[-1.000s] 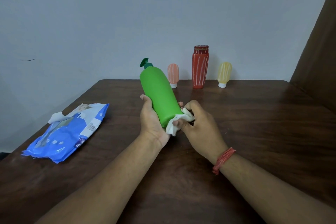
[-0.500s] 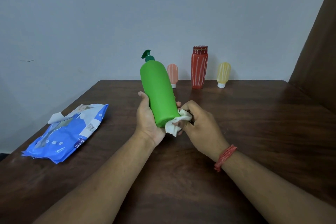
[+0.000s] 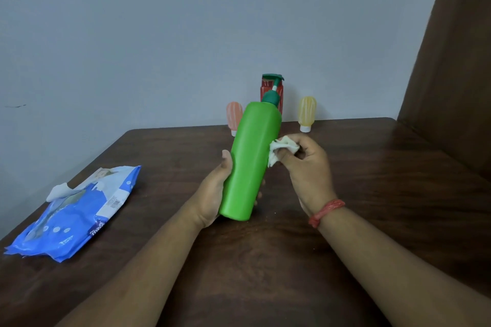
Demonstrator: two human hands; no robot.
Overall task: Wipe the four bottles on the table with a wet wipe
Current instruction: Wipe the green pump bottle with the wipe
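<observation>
Left hand (image 3: 212, 194): wrapped round the lower body of the green bottle (image 3: 252, 164), thumb up its left side, fingers hidden behind it.
Green bottle: lifted above the table (image 3: 372, 194), tilted with its top leaning away and to the right; dark green pump (image 3: 272, 90) on top.
Right hand (image 3: 308, 164): fingers curled, pinching a crumpled white wipe (image 3: 281, 148).
Wipe: pressed against the right side of the green bottle, about midway up.
Right wrist: red thread band (image 3: 326, 212).
Red bottle (image 3: 265, 87): upright at the far table edge by the wall, mostly hidden behind the pump.
Pink bottle (image 3: 233, 117): cap down, left of the red one, partly behind the green bottle.
Yellow bottle (image 3: 307, 113): cap down, right of the red one, standing apart.
Wipes pack (image 3: 77, 215): blue, flat on the left of the table, a white wipe poking from its opening.
</observation>
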